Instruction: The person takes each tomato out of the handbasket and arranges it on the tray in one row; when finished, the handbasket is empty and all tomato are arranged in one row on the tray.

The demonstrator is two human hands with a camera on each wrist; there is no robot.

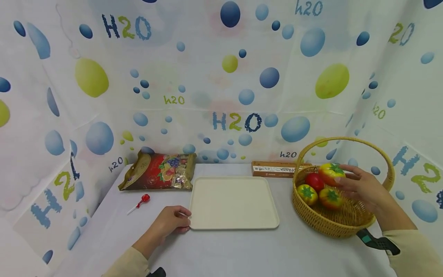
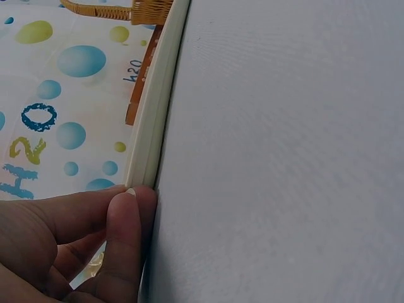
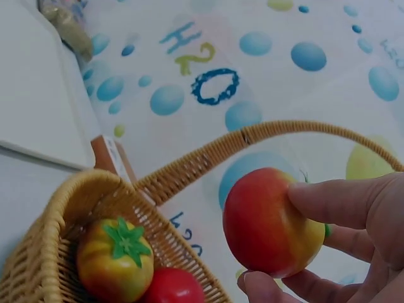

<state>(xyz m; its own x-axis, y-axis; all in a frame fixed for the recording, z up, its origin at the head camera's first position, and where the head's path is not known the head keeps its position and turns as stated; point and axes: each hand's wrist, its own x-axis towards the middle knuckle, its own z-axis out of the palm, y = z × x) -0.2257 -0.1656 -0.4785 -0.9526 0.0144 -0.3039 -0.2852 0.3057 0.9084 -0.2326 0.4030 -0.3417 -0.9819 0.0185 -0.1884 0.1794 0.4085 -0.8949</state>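
A red and yellow tomato-like fruit (image 1: 331, 174) is pinched between the thumb and fingers of my right hand (image 1: 361, 188), above the wicker basket (image 1: 322, 225). In the right wrist view the held fruit (image 3: 268, 222) hangs clear of the basket rim (image 3: 60, 196). Inside the basket lie a plain red fruit (image 1: 314, 182) and two yellow-red ones with green tops (image 1: 307, 194). My left hand (image 1: 170, 222) grips the left edge of a cream tray (image 1: 235, 204); in the left wrist view the thumb and fingers (image 2: 125, 233) pinch its rim (image 2: 154, 113).
A red and gold packet (image 1: 160, 172) lies at the back left, with a red lollipop (image 1: 145, 198) in front of it. Behind the tray and basket is a long brown box (image 1: 273, 169). The basket's tall handle (image 1: 346, 139) arches over its opening.
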